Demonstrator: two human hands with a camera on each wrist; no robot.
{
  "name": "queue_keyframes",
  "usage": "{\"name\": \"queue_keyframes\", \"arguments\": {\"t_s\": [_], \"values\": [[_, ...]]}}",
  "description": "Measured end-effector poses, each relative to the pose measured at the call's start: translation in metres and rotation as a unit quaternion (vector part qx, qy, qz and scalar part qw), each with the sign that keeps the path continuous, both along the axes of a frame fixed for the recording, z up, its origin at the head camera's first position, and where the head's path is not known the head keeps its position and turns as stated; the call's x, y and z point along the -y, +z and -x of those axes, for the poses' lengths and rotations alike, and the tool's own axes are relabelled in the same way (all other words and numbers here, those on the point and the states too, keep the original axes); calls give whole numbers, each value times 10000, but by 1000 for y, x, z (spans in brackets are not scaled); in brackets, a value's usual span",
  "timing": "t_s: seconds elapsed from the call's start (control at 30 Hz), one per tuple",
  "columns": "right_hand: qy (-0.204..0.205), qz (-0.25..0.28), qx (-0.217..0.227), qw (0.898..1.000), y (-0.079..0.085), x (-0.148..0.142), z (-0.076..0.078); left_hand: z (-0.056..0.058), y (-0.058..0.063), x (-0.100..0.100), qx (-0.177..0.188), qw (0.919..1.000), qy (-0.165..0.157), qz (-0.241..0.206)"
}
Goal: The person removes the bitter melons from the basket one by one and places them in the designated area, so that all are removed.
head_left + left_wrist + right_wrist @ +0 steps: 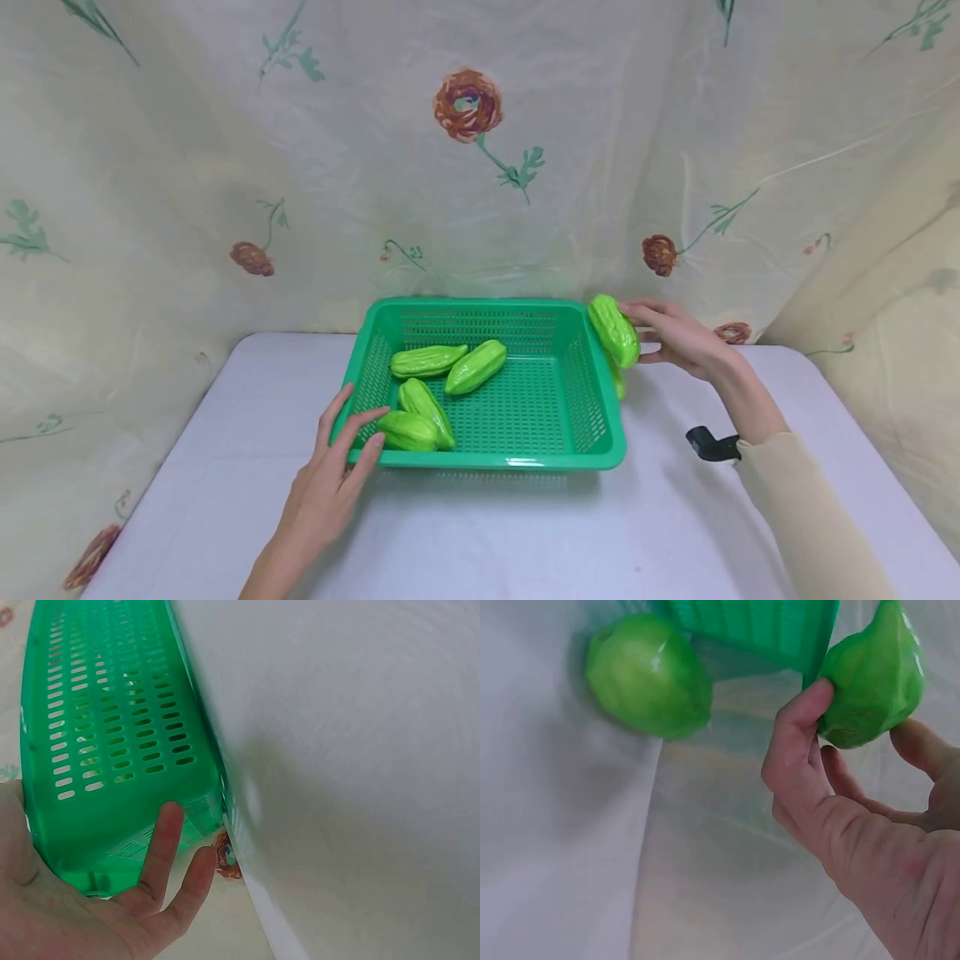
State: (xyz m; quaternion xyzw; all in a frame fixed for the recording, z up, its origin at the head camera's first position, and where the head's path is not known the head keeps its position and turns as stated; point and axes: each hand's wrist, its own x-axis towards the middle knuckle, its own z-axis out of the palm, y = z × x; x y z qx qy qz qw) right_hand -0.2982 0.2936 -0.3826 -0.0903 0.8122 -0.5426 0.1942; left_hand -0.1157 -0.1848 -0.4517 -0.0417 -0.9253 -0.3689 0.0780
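A green plastic basket (517, 460) stands on the white table with several green bitter gourds inside, mostly toward its left, one of them this gourd (480, 367). My left hand (330, 479) holds the basket's front-left corner, some fingers over the rim and others outside along the wall, as the left wrist view shows. My right hand (678, 337) pinches a bitter gourd (615, 331) between thumb and fingertips at the right rim, its pointed end up in the right wrist view. Another bitter gourd (649, 675) lies on the table outside the basket's right side, mostly hidden in the head view.
A flower-printed cloth (360, 208) hangs behind the table and along its sides. The white tabletop (480, 533) extends in front of the basket and to either side. A black strap piece (712, 444) sits at my right wrist, by the beige sleeve.
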Motion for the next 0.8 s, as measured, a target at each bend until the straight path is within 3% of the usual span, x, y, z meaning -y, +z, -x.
{"name": "queue_keyframes", "arguments": {"t_s": [0.3, 0.8], "values": [[-251, 40, 309, 9992, -14, -22, 0, 0, -1, 1, 26, 10000, 59, 48], [-564, -17, 696, 9960, -56, -53, 2, 0, -1, 0, 22, 10000, 46, 19]]}}
